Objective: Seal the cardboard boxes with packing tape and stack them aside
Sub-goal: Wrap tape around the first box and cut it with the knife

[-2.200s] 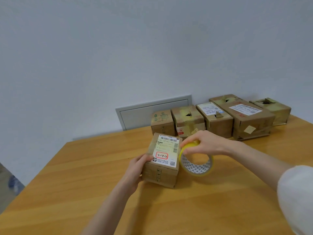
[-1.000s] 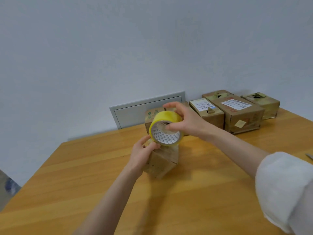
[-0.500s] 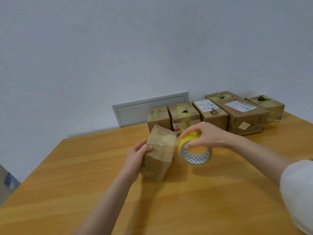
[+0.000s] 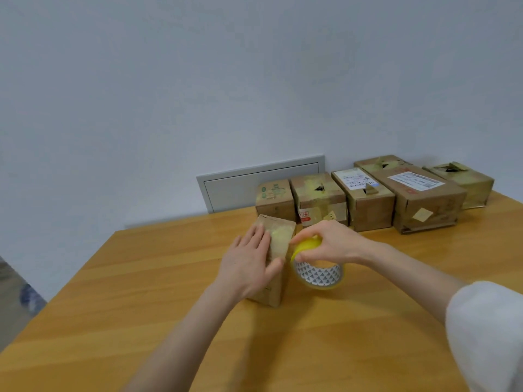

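A small cardboard box (image 4: 278, 241) lies on the wooden table (image 4: 169, 278) in front of me, its plain brown top patched with yellowish tape. My left hand (image 4: 249, 261) lies flat across the box's top with straight fingers, thumb at its right edge. Right beside the box, my right hand (image 4: 328, 243) grips a yellow roll of packing tape (image 4: 318, 274) from above, the roll standing on edge against the box's right side.
Several taped cardboard boxes (image 4: 368, 199) stand in a row along the table's back edge, against the white wall. A grey wall panel (image 4: 260, 179) sits behind them. The table's left edge drops to the floor.
The box was turned over, so its label side no longer shows. The tape roll came down from above the box to its right side. My left hand shifted from the box's side onto its top.
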Motion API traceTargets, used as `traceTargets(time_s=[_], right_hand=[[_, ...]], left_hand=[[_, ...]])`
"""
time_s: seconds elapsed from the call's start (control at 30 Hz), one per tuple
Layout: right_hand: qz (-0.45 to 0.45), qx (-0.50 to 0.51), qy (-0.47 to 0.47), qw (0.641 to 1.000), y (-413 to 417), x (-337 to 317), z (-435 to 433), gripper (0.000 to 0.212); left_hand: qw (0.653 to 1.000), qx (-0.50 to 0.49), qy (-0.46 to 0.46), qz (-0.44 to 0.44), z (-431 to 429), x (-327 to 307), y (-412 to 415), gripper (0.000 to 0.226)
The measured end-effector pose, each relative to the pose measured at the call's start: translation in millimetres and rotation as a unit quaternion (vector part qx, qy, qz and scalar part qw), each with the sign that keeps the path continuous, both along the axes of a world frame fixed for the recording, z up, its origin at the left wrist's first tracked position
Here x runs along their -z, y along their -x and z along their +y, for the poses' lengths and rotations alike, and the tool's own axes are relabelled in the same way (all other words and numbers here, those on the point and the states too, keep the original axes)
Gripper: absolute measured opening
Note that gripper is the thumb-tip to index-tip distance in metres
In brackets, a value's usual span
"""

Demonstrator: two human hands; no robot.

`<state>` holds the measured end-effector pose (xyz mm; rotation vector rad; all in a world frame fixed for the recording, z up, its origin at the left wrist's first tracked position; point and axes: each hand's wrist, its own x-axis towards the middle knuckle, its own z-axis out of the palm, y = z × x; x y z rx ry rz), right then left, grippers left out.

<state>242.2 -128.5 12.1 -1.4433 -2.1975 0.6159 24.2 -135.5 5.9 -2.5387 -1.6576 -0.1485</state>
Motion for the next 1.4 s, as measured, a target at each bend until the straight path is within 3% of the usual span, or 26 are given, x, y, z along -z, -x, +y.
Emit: traceTargets(time_s=[0.13,0.3,0.37,0.43,0.53,0.63,0.77,0.83,0.87,0.93,1.0,1.03,1.2,1.4], right_hand=[[-0.009,0.014,-0.008,1.000,16.8,2.7,3.8,0.042],[-0.002,0.029,0.004,1.000,20.0,4.8,5.6,0.040],[0.001,0.033,0.002,0.999,20.4,5.9,4.2,0.040],[-0.007,0.028,0.001,1.000,21.0,6.2,2.7,0.045],[-0.024,-0.015,0.052,0.998,11.2,7.7,-1.9,0.071],[-0.041,-0.001,0.086,0.995,-4.6,10.2,-7.5,0.093],[-0.008,0.038,0.019,0.999,-5.2,-0.8,-15.4,0.081],[0.017,0.040,-0.046,0.998,-2.1,-22.1,-13.0,0.079],[0.038,0.043,-0.069,0.996,-1.2,-34.5,-11.5,0.079],[0.118,0.049,-0.079,0.989,0.2,-55.4,-8.9,0.076],[0.191,0.041,-0.056,0.979,3.6,-60.2,-8.0,0.067],[0.205,0.028,-0.045,0.977,6.7,-56.3,-8.6,0.063],[0.216,0.005,-0.046,0.975,17.7,-37.4,-7.7,0.062],[0.100,-0.013,-0.046,0.994,-0.4,-53.5,-1.5,0.051]], left_hand=[[0.996,0.006,0.061,0.058,0.1,-0.6,7.2,0.071],[0.994,0.050,0.061,0.070,-1.3,1.0,8.1,0.061],[0.994,0.057,0.067,0.058,-0.4,0.4,8.6,0.059],[0.995,0.053,0.083,-0.009,0.3,-1.3,9.8,0.058],[0.986,-0.001,0.105,-0.128,-0.1,-4.0,6.6,0.074],[0.978,-0.103,0.119,-0.134,-0.5,-8.1,-5.7,0.099],[0.985,-0.146,0.086,-0.039,-4.0,-13.0,-28.1,0.102],[0.978,-0.148,0.101,-0.109,-1.7,-19.2,-29.2,0.091],[0.958,-0.147,0.135,-0.207,-1.0,-22.6,-26.5,0.081],[0.872,-0.138,0.207,-0.421,-2.9,-24.3,-16.6,0.055],[0.789,-0.151,0.261,-0.535,-8.2,-14.8,-6.6,0.030],[0.766,-0.162,0.274,-0.558,-10.4,-6.9,-2.4,0.023],[0.722,-0.184,0.268,-0.610,-12.8,13.6,8.7,0.016],[0.710,-0.198,0.271,-0.619,-8.3,18.9,15.4,0.017]])
